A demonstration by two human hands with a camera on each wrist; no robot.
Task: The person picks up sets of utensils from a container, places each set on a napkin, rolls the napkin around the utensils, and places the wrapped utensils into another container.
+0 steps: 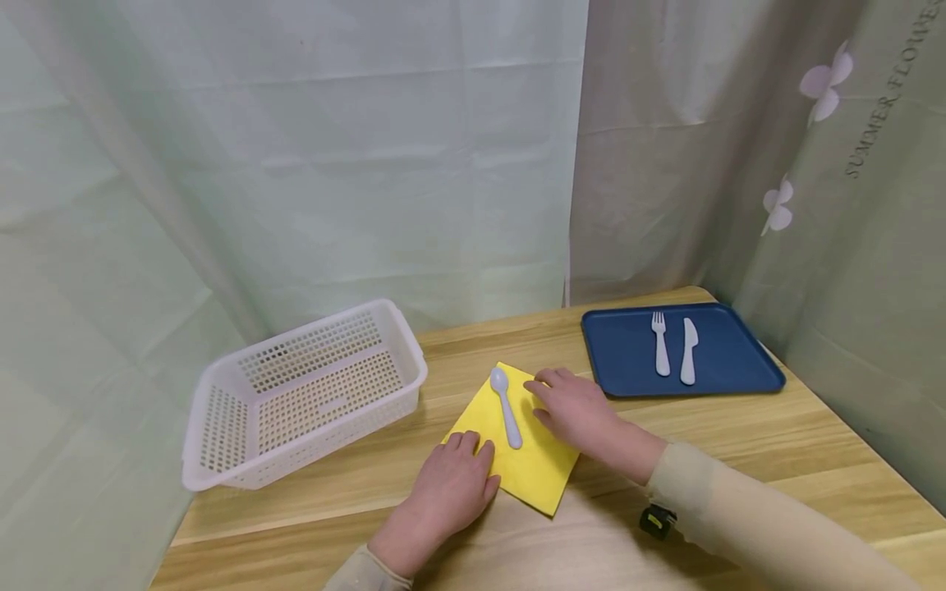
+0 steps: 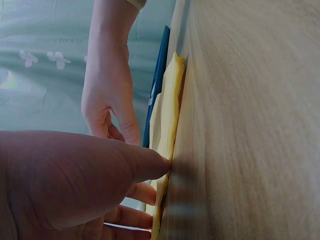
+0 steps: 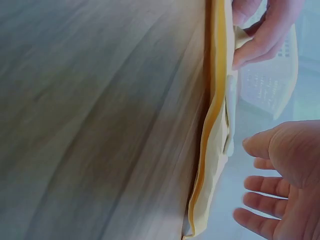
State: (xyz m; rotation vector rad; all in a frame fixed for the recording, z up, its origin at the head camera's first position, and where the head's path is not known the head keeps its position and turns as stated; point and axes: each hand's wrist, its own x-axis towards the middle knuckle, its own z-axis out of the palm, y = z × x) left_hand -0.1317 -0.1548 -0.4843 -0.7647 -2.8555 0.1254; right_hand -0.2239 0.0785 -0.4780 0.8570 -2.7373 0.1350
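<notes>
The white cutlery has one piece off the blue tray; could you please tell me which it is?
The spoon: it lies on the yellow cloth, while the fork and the knife both lie on the blue tray.

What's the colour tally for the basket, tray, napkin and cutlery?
White: 4 (basket, spoon, fork, knife)
Yellow: 1 (napkin)
Blue: 1 (tray)
Total: 6
</notes>
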